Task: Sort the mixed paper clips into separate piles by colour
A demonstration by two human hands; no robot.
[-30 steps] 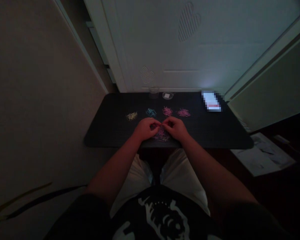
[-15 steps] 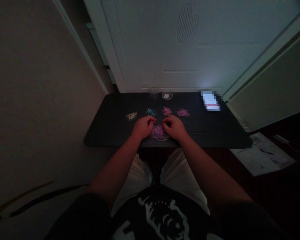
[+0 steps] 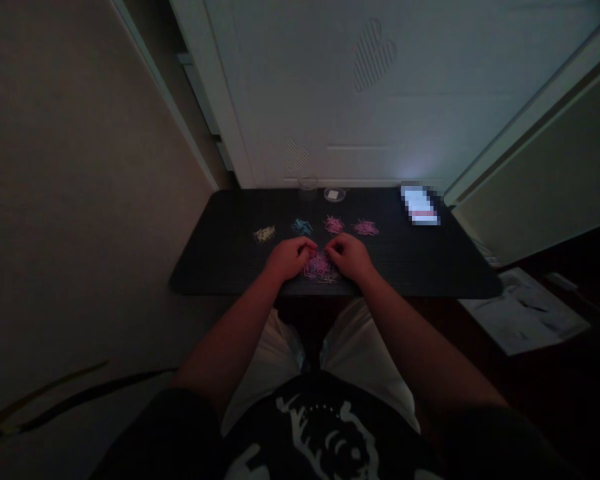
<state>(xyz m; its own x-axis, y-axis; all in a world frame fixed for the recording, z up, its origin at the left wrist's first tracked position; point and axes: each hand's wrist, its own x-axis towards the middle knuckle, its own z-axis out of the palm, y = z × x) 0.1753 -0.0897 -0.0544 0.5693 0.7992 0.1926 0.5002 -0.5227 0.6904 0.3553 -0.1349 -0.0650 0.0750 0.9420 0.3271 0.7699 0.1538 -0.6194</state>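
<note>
A loose heap of thin little sticks [image 3: 321,269], mostly pink and purple, lies near the front of the dark table. At its left edge, my left hand [image 3: 289,259] has its fingers curled in with the tips at the heap. My right hand [image 3: 351,256] is on the other side, thumb and forefinger pinched together by the heap's upper right. Anything between the fingertips of either hand is too small to make out. Beyond my hands lie separate small piles in a row: a pale yellow pile [image 3: 265,233], a blue pile [image 3: 302,227], a pink pile [image 3: 334,225] and a purplish-pink pile [image 3: 366,227].
Along the back of the black table [image 3: 210,257] stand a clear round container [image 3: 308,189] and a clear lid-like disc [image 3: 335,195] with a white label. A lit, blurred-out screen [image 3: 421,204] is at the back right. A white door rises behind.
My left hand's fingertips have shifted slightly right and curled in over the heap. My right hand's fingers have drawn closer together. The view has tilted a little.
</note>
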